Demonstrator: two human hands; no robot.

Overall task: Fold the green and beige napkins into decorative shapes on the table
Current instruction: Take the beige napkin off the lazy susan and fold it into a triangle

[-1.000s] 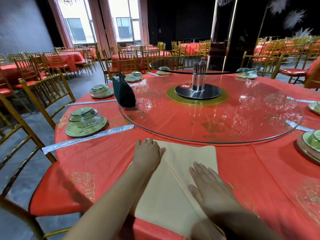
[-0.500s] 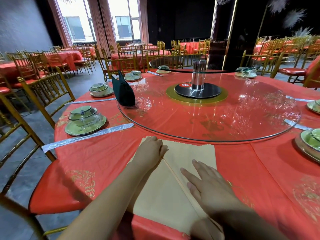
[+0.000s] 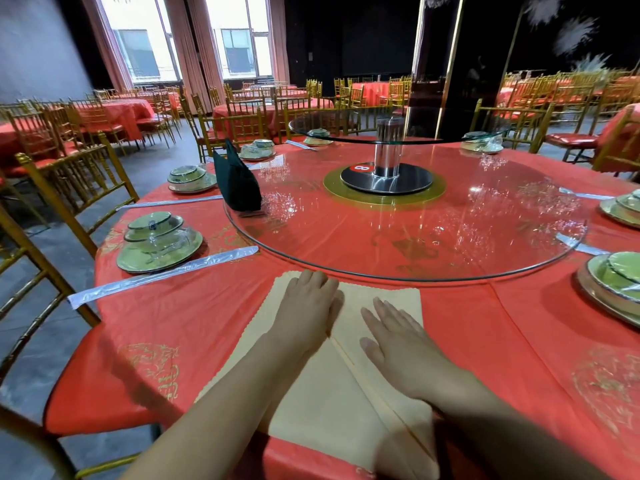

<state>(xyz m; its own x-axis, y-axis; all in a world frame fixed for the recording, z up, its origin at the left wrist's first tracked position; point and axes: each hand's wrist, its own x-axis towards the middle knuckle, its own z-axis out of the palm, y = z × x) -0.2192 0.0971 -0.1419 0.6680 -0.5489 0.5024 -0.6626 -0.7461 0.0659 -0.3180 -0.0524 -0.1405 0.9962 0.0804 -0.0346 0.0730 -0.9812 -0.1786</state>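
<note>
The right hand point(image 3: 398, 344) lies flat, its fingers straight and slightly apart. The left hand point(image 3: 306, 306) presses down with fingers close together; its tips are foreshortened and hard to make out. Both rest on the beige napkin point(image 3: 322, 410), one on each side of a raised diagonal fold.

The napkin is spread on the red tablecloth point(image 3: 502, 341). Its far edge lies just short of the near rim of the glass turntable point(image 3: 450, 237), and its near corner is at the table's edge. Bare cloth lies open to its left and right.

Left of the turntable are a long plastic-wrapped strip point(image 3: 162, 275) and a wrapped stack of green dishes point(image 3: 159, 244), with a gold chair point(image 3: 69, 188) beyond. Right of the turntable is another dish stack point(image 3: 616, 282), cut off by the frame.

A dark napkin point(image 3: 237, 181) stands upright on the turntable's left rim; its colour is hard to judge. The forearms hide part of the beige napkin.
</note>
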